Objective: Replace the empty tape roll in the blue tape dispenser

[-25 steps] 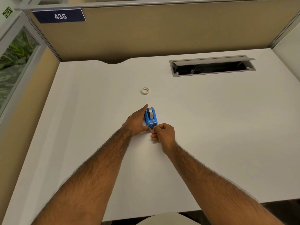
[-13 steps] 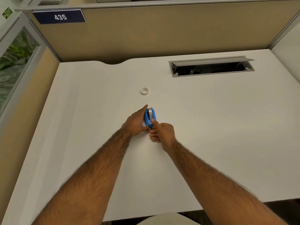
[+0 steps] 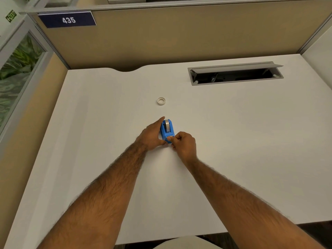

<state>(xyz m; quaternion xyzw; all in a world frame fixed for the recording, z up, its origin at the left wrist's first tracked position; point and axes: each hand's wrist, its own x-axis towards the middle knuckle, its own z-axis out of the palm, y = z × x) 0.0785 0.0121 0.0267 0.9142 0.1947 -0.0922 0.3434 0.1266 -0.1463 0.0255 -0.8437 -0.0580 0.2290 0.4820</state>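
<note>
Blue tape dispenser [image 3: 167, 129] below partition sign [image 3: 67, 19] reading "435"

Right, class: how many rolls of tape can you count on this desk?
2. One roll sits in the blue dispenser between the hands; the other ring lies loose on the desk beyond it. None seems hidden.

White bench [image 3: 233, 141] carries a blue tape dispenser [image 3: 167, 130] standing mid-surface, a small whitish tape ring [image 3: 161, 101] lying flat just beyond it, and a recessed grey cable tray [image 3: 235, 74] far right.
</note>
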